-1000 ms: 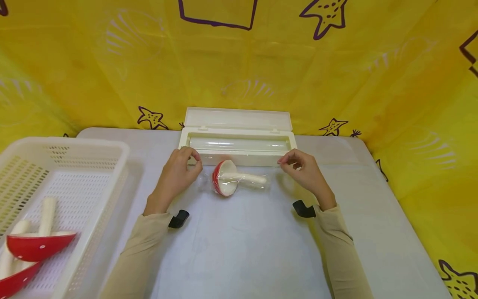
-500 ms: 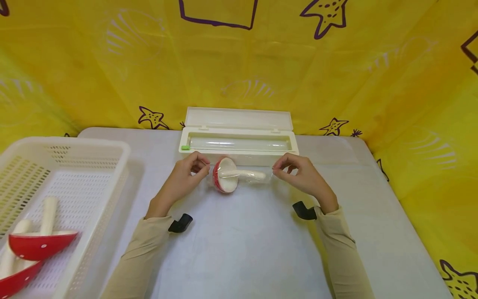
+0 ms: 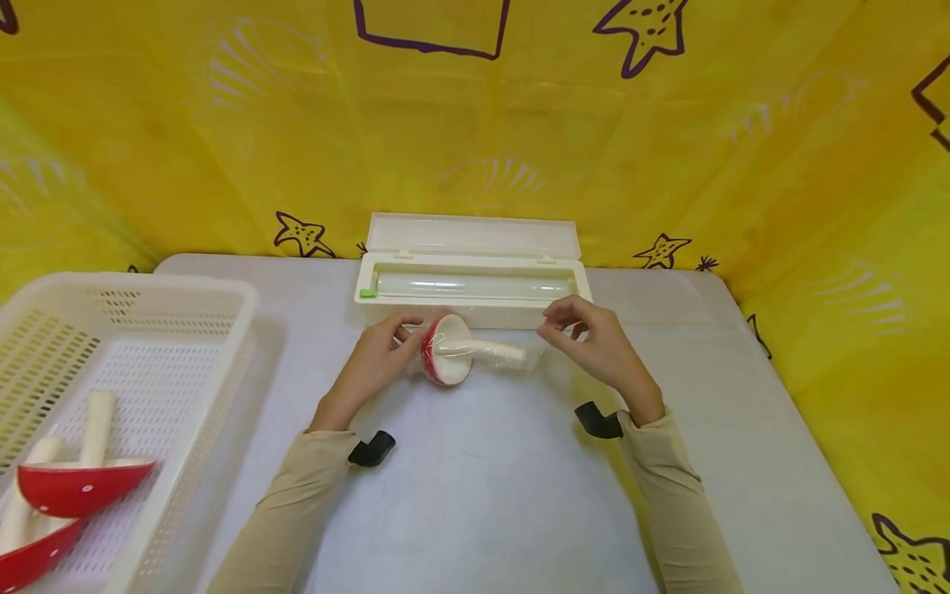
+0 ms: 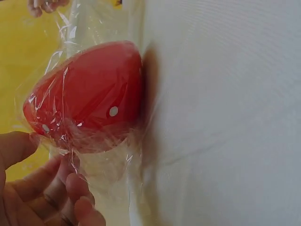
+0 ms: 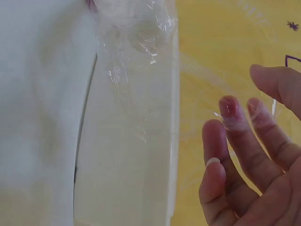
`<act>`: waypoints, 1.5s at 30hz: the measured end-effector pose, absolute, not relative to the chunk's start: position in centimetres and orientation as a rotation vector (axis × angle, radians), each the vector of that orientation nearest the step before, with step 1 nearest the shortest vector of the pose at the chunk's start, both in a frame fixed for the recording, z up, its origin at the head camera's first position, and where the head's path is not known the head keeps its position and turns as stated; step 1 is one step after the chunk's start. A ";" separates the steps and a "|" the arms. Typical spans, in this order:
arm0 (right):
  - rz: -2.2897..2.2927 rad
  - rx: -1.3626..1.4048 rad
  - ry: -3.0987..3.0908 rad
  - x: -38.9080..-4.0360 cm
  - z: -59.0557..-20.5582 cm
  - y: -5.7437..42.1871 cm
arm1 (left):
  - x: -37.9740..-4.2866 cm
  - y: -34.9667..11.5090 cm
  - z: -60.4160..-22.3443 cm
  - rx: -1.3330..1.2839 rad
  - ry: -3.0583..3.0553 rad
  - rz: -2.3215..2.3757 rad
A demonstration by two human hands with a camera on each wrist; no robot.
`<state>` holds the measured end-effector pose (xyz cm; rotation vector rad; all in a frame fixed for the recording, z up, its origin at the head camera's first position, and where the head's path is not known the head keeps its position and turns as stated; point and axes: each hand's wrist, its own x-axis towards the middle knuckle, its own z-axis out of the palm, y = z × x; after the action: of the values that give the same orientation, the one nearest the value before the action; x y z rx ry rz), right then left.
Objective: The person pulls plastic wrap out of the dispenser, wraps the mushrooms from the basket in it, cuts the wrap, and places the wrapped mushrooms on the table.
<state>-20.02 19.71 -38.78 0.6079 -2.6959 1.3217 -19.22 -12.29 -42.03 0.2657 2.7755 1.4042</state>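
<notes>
Monitoring remotely, I log the film-wrapped ladle [image 3: 475,350] at six o'clock of the open cling-film box [image 3: 505,317], left hand [image 3: 377,361] at its nine touching film [image 4: 107,165], pinch unclear, right hand [image 3: 595,337] at three, fingers loose, film-tipped.

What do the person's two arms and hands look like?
The left sleeve and right sleeve are long, plain beige and wrinkled. From their inner sides stick out a left black piece and a right black piece, both bent. The left hand and right hand wear no gloves or rings that show. No cables are visible.
</notes>
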 end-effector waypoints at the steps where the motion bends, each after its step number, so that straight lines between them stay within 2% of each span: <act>1: 1.315 0.594 -2.694 -20.1 -38.8 19.6 | -19.2 -12.2 -42.1 0.269 2.777 1.394; 8: 1.313 0.578 -2.760 -20.1 -39.2 18.6 | -18.9 -11.8 -41.7 0.313 2.844 1.381; 17: 1.143 0.784 -2.662 -20.1 -40.3 17.5 | -18.6 -11.4 -41.4 0.325 2.956 1.382; 24: 1.211 0.703 -2.520 -20.0 -40.4 17.2 | -18.4 -11.1 -41.3 0.356 2.857 1.373; 35: 1.341 0.749 -2.488 -19.6 -39.9 16.9 | -18.2 -10.5 -41.6 0.515 2.832 1.300; 45: 1.218 1.242 -2.868 -17.0 -37.9 15.1 | -18.0 -10.2 -41.4 0.516 2.859 1.331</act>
<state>-17.00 15.07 -37.90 1.2418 -2.8679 1.2179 -18.04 -10.25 -41.44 0.5164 2.8587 1.3313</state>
